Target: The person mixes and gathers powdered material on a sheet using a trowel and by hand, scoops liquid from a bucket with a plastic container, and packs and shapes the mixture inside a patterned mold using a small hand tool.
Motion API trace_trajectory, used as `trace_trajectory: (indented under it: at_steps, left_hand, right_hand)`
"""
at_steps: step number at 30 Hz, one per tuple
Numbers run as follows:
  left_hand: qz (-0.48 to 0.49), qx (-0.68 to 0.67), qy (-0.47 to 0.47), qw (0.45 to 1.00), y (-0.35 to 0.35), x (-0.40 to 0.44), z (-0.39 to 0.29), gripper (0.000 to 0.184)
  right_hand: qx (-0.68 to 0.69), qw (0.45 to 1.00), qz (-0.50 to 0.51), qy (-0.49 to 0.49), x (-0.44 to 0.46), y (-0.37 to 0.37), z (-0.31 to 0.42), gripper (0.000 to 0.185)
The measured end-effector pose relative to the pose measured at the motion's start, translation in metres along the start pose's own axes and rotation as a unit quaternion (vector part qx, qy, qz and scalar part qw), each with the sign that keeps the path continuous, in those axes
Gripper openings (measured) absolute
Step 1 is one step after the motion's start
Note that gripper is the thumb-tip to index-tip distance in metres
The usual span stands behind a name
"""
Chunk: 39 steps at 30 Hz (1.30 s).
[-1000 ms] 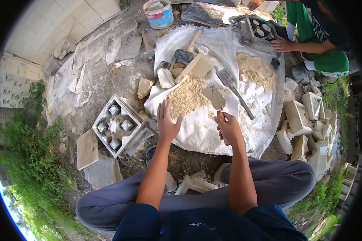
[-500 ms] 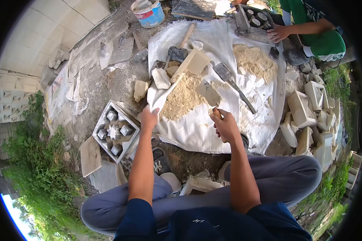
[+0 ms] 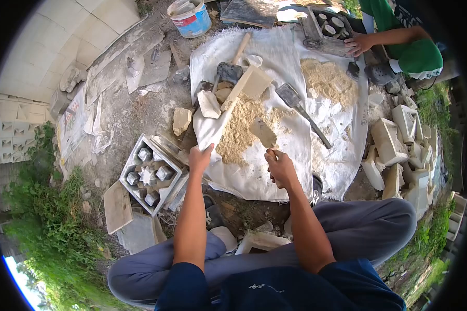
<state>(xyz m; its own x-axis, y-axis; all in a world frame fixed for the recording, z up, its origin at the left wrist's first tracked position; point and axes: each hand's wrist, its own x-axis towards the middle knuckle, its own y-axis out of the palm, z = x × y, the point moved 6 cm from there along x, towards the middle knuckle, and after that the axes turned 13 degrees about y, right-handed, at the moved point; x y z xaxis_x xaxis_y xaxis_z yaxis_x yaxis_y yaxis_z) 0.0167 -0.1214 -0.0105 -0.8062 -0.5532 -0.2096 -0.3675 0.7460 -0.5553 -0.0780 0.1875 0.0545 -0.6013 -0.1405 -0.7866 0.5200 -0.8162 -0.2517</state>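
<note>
My left hand [image 3: 198,159] is closed on the near left edge of a white woven sheet [image 3: 244,182], which folds upward there. My right hand [image 3: 280,170] grips the short handle of a trowel [image 3: 263,133]. The trowel's flat, dusty blade lies over the right side of a pale sand-like heap [image 3: 236,136] on the sheet. Behind the heap is a long cream-coloured block [image 3: 251,83]. Several broken chunks, among them a whitish one [image 3: 208,104], lie beside it on the left. A hammer [image 3: 230,71] with a wooden handle rests just beyond.
Another mallet-like tool [image 3: 302,114] lies right of the heap. A hexagonal metal mould [image 3: 153,175] sits at left. Cast blocks [image 3: 389,142] are piled at right. A bucket [image 3: 189,19] stands at the back. At upper right, a person's hand [image 3: 359,44] touches a box-shaped mould [image 3: 324,44].
My left hand has shifted right, pulling the sheet's edge inward. The trowel and my right hand have moved slightly left and nearer to me. The heap's near left side has shifted right.
</note>
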Motion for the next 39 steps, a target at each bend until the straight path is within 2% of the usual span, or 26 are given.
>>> trace_trajectory:
  at_steps: [2,4,5,6,7,8,11,13,15,17,19,21,22,23,24,25,26,27,28,30,31,32,33,34,36,39]
  left_hand:
    - [-0.011,-0.033,-0.005,0.999,0.005,-0.001,0.012,0.047]
    - [-0.089,-0.118,0.008,0.989,0.002,0.000,0.014,0.047]
    - [-0.089,-0.120,0.010,0.989,0.002,0.003,0.015,0.047]
    - [-0.110,-0.076,-0.032,0.990,-0.002,0.005,0.015,0.045]
    - [-0.130,-0.034,-0.074,0.988,-0.007,0.004,0.005,0.043]
    - [-0.115,-0.012,-0.089,0.989,-0.010,0.003,-0.007,0.045]
    - [-0.116,-0.042,-0.060,0.991,-0.004,0.010,0.012,0.046]
    - [-0.138,-0.057,-0.051,0.988,-0.004,0.009,0.011,0.045]
    - [-0.161,-0.077,-0.037,0.983,-0.003,0.006,0.007,0.043]
    - [-0.188,-0.162,-0.028,0.968,-0.001,0.005,0.006,0.042]
    - [-0.192,-0.165,-0.039,0.967,-0.004,0.001,-0.003,0.039]
    - [-0.195,-0.166,-0.049,0.966,0.000,-0.003,-0.006,0.036]
    - [-0.312,-0.082,0.007,0.947,-0.007,-0.007,-0.010,0.034]
    - [-0.420,0.005,0.062,0.906,-0.008,-0.017,-0.016,0.032]
    - [-0.466,0.016,0.105,0.879,-0.016,-0.038,-0.053,0.031]
    - [-0.467,0.011,0.106,0.878,-0.011,-0.046,-0.053,0.031]
    - [-0.396,0.018,0.191,0.898,-0.001,-0.048,-0.063,0.030]
    - [-0.321,0.027,0.273,0.906,0.011,-0.046,-0.073,0.028]
    - [-0.325,0.024,0.272,0.905,0.016,-0.045,-0.075,0.028]
    - [-0.104,-0.045,0.180,0.977,0.051,-0.028,-0.063,0.029]
    - [-0.107,-0.048,0.177,0.977,0.058,-0.024,-0.055,0.029]
    - [-0.146,0.012,0.227,0.963,0.060,-0.020,-0.055,0.031]
    - [-0.183,0.074,0.277,0.940,0.064,-0.016,-0.056,0.033]
    - [-0.186,0.073,0.278,0.939,0.068,-0.008,-0.052,0.033]
    - [-0.170,0.188,0.330,0.909,0.077,0.003,-0.055,0.034]
    - [-0.120,0.228,0.309,0.915,0.082,0.013,-0.050,0.043]
  right_hand:
    - [0.015,1.000,-0.008,-0.001,-0.002,0.008,-0.003,0.036]
    - [-0.014,1.000,0.013,-0.004,-0.008,0.023,-0.003,0.036]
    - [-0.040,0.999,0.030,-0.005,-0.012,0.030,-0.004,0.036]
    - [-0.073,0.997,0.030,-0.016,-0.024,0.035,0.003,0.037]
    - [-0.102,0.993,0.024,-0.058,-0.020,0.043,0.000,0.030]
    - [-0.106,0.992,0.011,-0.067,-0.010,0.051,-0.007,0.029]
    - [-0.128,0.988,-0.010,-0.087,0.018,0.058,-0.018,0.029]
    - [-0.144,0.977,-0.049,-0.151,0.011,0.051,-0.005,0.030]
    - [-0.125,0.981,-0.065,-0.137,0.010,0.046,-0.004,0.030]
    - [-0.070,0.975,-0.133,-0.164,0.016,0.038,0.001,0.029]
    - [-0.067,0.961,-0.184,-0.198,0.037,0.033,0.014,0.030]
    - [-0.080,0.962,-0.197,-0.173,0.061,0.026,0.019,0.034]
    - [-0.046,0.977,-0.169,-0.118,0.058,0.027,0.022,0.037]
    - [-0.047,0.977,-0.169,-0.118,0.048,0.028,0.025,0.037]
    - [-0.066,0.988,-0.109,-0.085,0.034,0.036,0.025,0.038]
    - [-0.084,0.994,-0.051,-0.055,0.025,0.043,0.023,0.038]
    - [-0.072,0.993,-0.051,-0.077,0.038,0.051,0.005,0.040]
    - [-0.034,0.997,-0.039,-0.050,0.040,0.056,-0.009,0.042]
    - [-0.056,0.992,-0.074,-0.081,0.039,0.055,-0.017,0.042]
    - [-0.084,0.985,-0.106,-0.111,0.042,0.054,-0.029,0.042]
    - [-0.030,0.991,-0.097,-0.084,0.035,0.049,-0.030,0.042]
    - [0.026,0.994,-0.088,-0.056,0.029,0.044,-0.029,0.042]
    - [0.024,0.994,-0.089,-0.059,0.025,0.040,-0.025,0.042]
    - [0.030,0.994,-0.091,-0.049,0.024,0.034,-0.024,0.041]
    - [0.044,0.994,-0.091,-0.051,0.022,0.028,-0.023,0.040]
    - [0.054,0.993,-0.076,-0.075,0.025,0.024,-0.027,0.039]
